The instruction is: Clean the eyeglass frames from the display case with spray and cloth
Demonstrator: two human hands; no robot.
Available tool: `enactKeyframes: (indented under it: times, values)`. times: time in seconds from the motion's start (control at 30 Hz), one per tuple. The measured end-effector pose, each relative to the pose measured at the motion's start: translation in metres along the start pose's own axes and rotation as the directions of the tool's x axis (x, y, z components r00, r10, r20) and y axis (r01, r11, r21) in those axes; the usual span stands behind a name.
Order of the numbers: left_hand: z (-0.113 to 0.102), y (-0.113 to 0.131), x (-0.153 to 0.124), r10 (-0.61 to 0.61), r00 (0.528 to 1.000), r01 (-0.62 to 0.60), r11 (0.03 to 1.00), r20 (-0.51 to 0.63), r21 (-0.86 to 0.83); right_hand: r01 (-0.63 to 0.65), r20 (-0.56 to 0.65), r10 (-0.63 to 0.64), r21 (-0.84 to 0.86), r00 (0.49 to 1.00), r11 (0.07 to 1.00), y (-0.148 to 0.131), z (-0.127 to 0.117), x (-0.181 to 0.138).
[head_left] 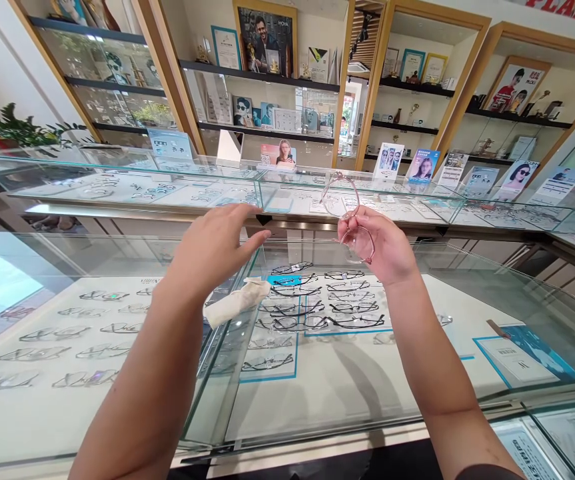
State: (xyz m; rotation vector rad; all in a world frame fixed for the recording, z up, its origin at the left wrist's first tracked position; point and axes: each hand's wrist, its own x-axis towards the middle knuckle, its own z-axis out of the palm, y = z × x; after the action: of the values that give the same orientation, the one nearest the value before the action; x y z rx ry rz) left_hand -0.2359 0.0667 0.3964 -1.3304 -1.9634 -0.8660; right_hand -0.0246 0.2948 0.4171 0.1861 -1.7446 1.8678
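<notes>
Two bare forearms reach forward over a glass display case [347, 432]. The right hand [384, 252] is raised above the case, fingers closed around a pair of pink-rimmed eyeglasses [348, 215]. One round lens stands up above the fingertips, and the other sits against the palm. To the left of that grip, at about the same height, the left hand [217, 248] hovers with flat, spread fingers, palm down, holding nothing. Just below the left hand a cream cleaning cloth [237, 301] lies on the glass top. Below the grip, inside the case, rows of black spectacle frames [317, 303] lie on a white tray. Beyond the grip runs a second glass counter [117, 175] bearing upright advertising cards [423, 165]. Behind it stand wooden wall shelves [262, 75] with framed pictures.
</notes>
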Motion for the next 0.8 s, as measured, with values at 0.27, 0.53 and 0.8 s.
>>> enactKeyframes:
  times: [0.27, 0.53, 0.8]
  values:
    - [0.0, 0.071, 0.007, 0.269, 0.941, -0.308, 0.931, -0.205, -0.196, -0.09, 0.155, 0.101, -0.08, 0.983, 0.993, -0.002, -0.004, -0.002]
    - [0.006, 0.075, 0.003, 0.228, 0.969, -0.247, 0.922, -0.096, -0.299, -0.152, 0.292, 0.208, -0.203, 0.934, 0.967, -0.012, -0.004, -0.007]
    - [0.001, 0.076, 0.002, 0.185, 0.983, -0.18, 0.912, -0.022, -0.369, -0.081, 0.299, 0.17, -0.289, 0.939, 0.954, -0.015, -0.004, -0.009]
